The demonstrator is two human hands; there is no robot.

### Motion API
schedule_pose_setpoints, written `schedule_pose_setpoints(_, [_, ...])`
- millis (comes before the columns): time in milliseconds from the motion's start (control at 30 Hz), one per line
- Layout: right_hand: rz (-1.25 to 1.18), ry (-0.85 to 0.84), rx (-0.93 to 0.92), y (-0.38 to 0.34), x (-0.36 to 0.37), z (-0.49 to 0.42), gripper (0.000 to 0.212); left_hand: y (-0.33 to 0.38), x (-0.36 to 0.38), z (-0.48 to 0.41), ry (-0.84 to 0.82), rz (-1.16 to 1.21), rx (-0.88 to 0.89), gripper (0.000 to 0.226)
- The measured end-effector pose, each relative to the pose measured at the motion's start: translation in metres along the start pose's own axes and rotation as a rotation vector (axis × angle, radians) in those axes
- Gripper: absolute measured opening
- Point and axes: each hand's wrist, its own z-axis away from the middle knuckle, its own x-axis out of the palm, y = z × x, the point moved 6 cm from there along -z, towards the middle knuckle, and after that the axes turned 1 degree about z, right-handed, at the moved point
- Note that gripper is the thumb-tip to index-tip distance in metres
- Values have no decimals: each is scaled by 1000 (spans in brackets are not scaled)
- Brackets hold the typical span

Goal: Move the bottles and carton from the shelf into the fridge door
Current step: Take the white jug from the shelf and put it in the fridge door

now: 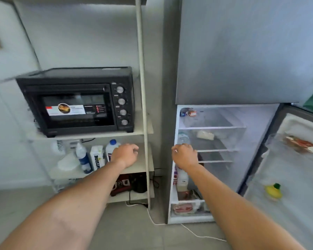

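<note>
- The left hand (125, 155) is covering part of the blue-capped bottle (111, 148); whether its curled fingers are gripping is unclear.
- The carton (97, 159) is showing "ATSIDE", its first letter hidden.
- Both, plus a second bottle (83, 159), are standing upright on the shelf (143, 165).
- The right hand (184, 156) is hanging loosely curled, empty, before the open fridge (224, 138).

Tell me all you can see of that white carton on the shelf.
The carton is tall, white, seemingly cardboard, with dark lettering running up its front. It stands upright on the shelf under the oven, between a blue-labelled bottle and a blue-capped white bottle. Neither hand touches it.
</note>
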Motion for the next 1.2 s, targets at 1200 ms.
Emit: schedule_pose_setpoints(1200, [-368,-461,229,-198,363,-277,87,-354,170,-199,-275,990,-911,42])
